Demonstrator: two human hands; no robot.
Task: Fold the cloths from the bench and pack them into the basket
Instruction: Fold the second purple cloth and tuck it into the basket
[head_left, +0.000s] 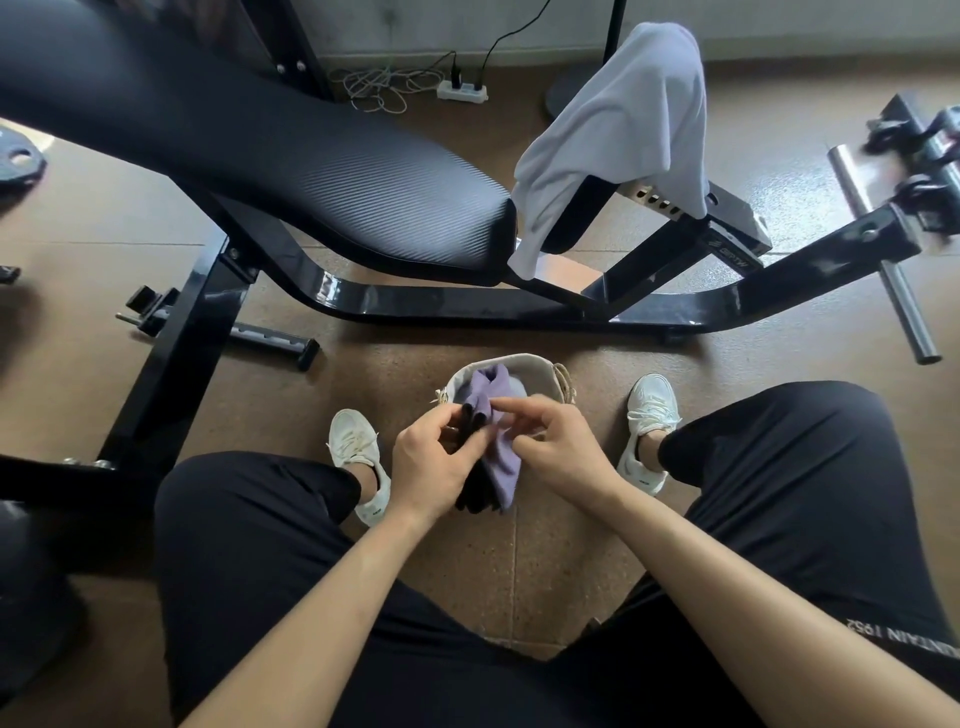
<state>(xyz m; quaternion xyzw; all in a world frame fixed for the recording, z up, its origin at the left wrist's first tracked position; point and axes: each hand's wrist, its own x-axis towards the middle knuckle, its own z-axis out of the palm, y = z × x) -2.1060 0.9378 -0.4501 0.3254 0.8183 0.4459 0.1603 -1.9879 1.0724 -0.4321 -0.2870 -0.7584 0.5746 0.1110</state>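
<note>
I am holding a small purple cloth (501, 457) with black trim between both hands, just above the floor between my feet. My left hand (434, 462) grips its left side and the black part. Pinching its upper right edge is my right hand (558, 447). Right behind the hands stands a small cream basket (540, 366) with rope handles, its inside partly hidden by the cloth. A pale lilac-grey cloth (623, 135) hangs draped over the far end of the black bench (311, 171).
The bench's black steel frame (467, 304) curves across the floor ahead of the basket. A weight plate (18, 161) lies at the far left. A power strip with cables (462, 91) sits by the wall. Steel bars (883, 260) stick out at right.
</note>
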